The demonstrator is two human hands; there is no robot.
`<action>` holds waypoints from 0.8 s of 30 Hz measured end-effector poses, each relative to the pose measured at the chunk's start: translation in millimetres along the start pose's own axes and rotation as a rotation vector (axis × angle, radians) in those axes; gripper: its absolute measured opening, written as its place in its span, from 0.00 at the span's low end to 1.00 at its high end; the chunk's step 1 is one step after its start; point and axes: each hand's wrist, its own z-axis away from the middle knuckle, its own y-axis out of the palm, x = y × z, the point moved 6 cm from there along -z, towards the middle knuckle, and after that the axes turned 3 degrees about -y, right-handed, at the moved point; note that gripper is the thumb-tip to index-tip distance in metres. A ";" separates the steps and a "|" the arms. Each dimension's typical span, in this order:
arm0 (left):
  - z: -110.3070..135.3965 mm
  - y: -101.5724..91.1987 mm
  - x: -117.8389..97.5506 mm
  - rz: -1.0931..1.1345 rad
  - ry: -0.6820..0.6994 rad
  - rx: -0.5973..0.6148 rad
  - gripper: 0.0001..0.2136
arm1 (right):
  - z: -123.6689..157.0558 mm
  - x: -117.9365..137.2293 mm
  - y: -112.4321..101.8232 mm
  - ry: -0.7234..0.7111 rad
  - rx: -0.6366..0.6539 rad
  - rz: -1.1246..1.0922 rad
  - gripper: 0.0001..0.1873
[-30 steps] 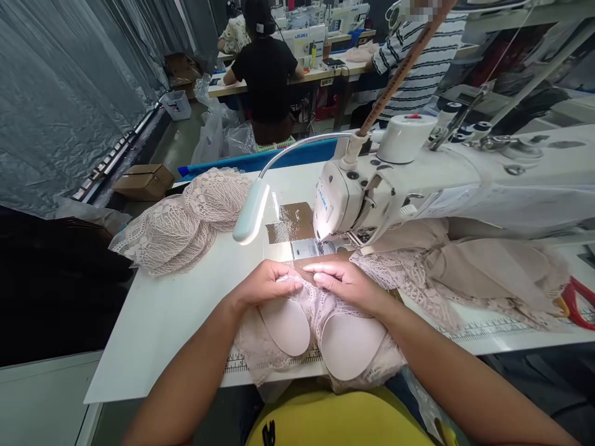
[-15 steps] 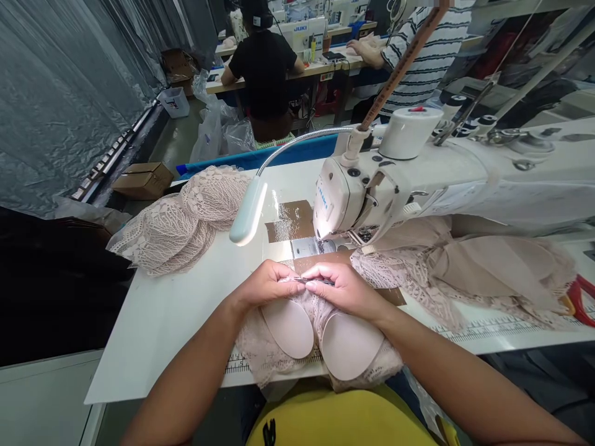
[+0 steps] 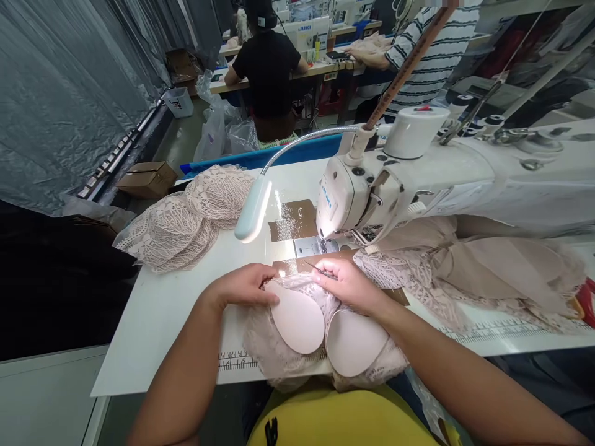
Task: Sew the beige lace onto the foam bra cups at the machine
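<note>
A beige lace bra [image 3: 297, 319] with two smooth pale cups lies at the table's front edge, cups side by side. My left hand [image 3: 246, 285] pinches its upper left edge, thumb on the left cup. Above the middle of the bra, my right hand [image 3: 346, 282] is closed around a thin pointed metal tool [image 3: 320, 270], perhaps thread snips or tweezers; its tip points left. The right fingers also rest against the lace. Just beyond the hands stands a white sewing machine [image 3: 339, 192], its needle area lit.
Stacked lace cups [image 3: 171, 232] sit on the table's left. More beige lace fabric [image 3: 493, 266] lies right of the needle, near red-handled scissors [image 3: 586, 300]. A lamp [image 3: 253, 207] hangs over the table [image 3: 186, 322]. Two people work at machines beyond.
My left hand has moved left, away from my right hand, to the bra's left edge. The left cup has turned flatter toward me. The tool's tip now shows in my right hand.
</note>
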 end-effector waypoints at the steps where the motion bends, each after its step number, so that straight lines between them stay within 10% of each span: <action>1: 4.1 -5.3 1.4 0.003 -0.014 -0.016 0.11 | 0.6 -1.4 2.8 0.011 0.062 0.004 0.17; 4: 9.7 -16.5 0.8 0.023 0.001 -0.127 0.11 | 2.8 -2.5 11.2 -0.001 0.196 -0.019 0.20; 24: -17.2 14.8 -9.7 0.246 0.103 -0.313 0.13 | -0.4 1.0 0.2 -0.068 -0.101 -0.191 0.15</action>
